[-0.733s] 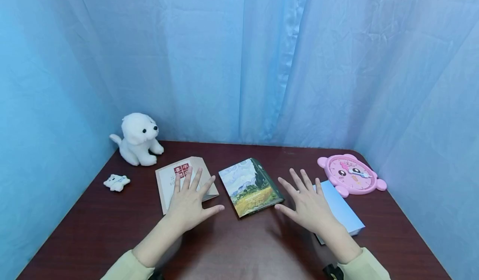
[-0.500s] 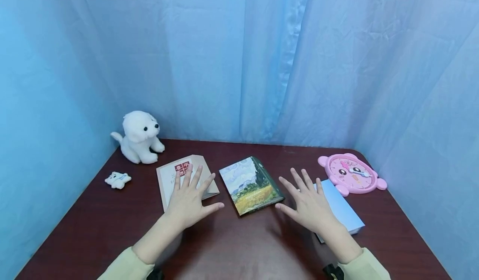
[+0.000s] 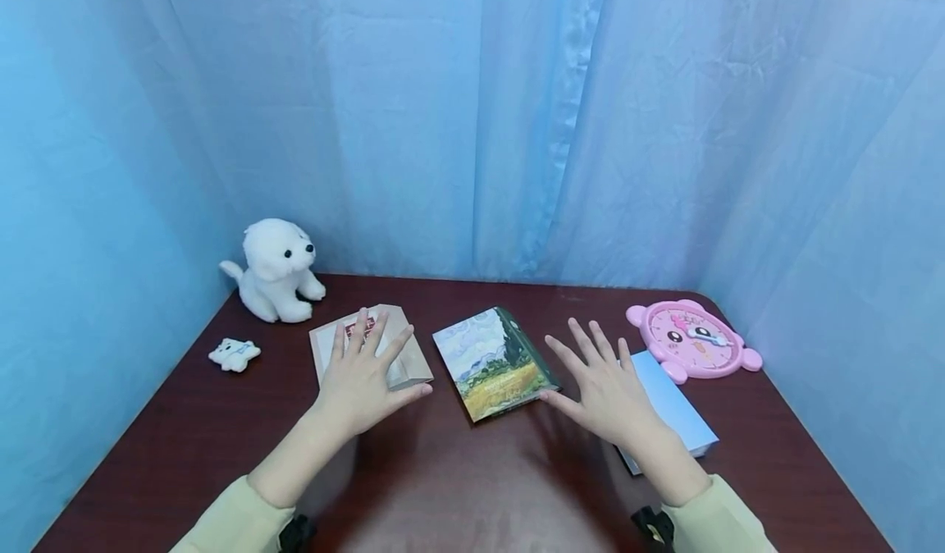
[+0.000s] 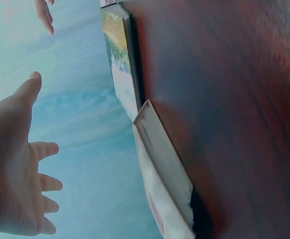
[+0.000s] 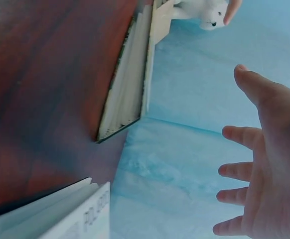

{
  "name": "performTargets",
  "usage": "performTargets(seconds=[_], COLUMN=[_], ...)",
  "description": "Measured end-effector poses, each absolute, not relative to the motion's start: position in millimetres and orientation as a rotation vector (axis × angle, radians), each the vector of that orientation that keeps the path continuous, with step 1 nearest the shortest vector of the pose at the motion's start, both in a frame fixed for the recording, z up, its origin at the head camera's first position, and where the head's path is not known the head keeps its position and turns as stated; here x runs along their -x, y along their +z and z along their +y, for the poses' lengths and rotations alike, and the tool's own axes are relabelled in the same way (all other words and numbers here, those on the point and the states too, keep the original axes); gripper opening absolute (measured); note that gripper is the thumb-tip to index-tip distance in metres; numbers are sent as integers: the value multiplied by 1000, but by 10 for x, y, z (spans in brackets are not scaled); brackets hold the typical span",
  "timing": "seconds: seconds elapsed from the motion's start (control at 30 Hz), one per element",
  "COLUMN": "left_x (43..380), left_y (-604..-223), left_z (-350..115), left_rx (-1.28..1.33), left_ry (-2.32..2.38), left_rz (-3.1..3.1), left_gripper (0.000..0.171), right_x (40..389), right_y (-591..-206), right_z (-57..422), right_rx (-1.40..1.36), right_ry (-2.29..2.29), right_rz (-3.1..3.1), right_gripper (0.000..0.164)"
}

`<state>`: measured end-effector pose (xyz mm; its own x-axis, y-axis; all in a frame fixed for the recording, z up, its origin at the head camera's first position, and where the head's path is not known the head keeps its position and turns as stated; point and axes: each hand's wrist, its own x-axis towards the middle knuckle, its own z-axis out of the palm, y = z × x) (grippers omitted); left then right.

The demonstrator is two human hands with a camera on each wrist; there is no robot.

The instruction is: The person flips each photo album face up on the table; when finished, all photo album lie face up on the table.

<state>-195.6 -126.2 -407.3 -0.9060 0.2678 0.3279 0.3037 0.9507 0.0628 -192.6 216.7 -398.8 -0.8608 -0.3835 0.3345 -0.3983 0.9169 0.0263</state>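
My left hand (image 3: pixel 358 386) hovers with spread fingers over a beige book (image 3: pixel 413 364) that has a red square on its cover; the left wrist view shows a gap between palm and book. Spread the same way, my right hand (image 3: pixel 607 390) is held above the table between a book with a painted landscape cover (image 3: pixel 490 364) and a light blue book (image 3: pixel 675 405). Its forearm hides part of the blue book. Both hands hold nothing. In the right wrist view the landscape book (image 5: pixel 127 74) lies flat, apart from the palm.
A white plush dog (image 3: pixel 276 270) sits at the back left, with a small white star-shaped plush (image 3: pixel 235 354) in front of it. At the right lies a pink clock (image 3: pixel 694 340), close to the blue book. Blue curtains (image 3: pixel 413 126) surround the dark red table (image 3: pixel 472 487).
My left hand has shifted slightly left and up in the head view. The right hand has risen a little, moving slightly left. The books have stayed put.
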Motion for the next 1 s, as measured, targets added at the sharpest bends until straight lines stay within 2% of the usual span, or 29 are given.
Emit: performTargets(seconds=[0.23, 0.6, 1.0], left_x=[2049, 2404, 2615], left_y=[-3928, -3801, -3975], left_z=[-1417, -1844, -2186], left_rx=[383, 325, 400], left_ry=[-137, -134, -289], left_rz=[-2775, -2860, -3011], left_gripper=[84, 96, 94], right_x=[2048, 2173, 2334], right_y=[-3812, -3549, -3728], right_z=[2049, 1626, 1056], right_rx=[-622, -700, -913], right_ry=[33, 107, 74], right_rz=[-2685, -2761, -2729], right_gripper=[75, 75, 73])
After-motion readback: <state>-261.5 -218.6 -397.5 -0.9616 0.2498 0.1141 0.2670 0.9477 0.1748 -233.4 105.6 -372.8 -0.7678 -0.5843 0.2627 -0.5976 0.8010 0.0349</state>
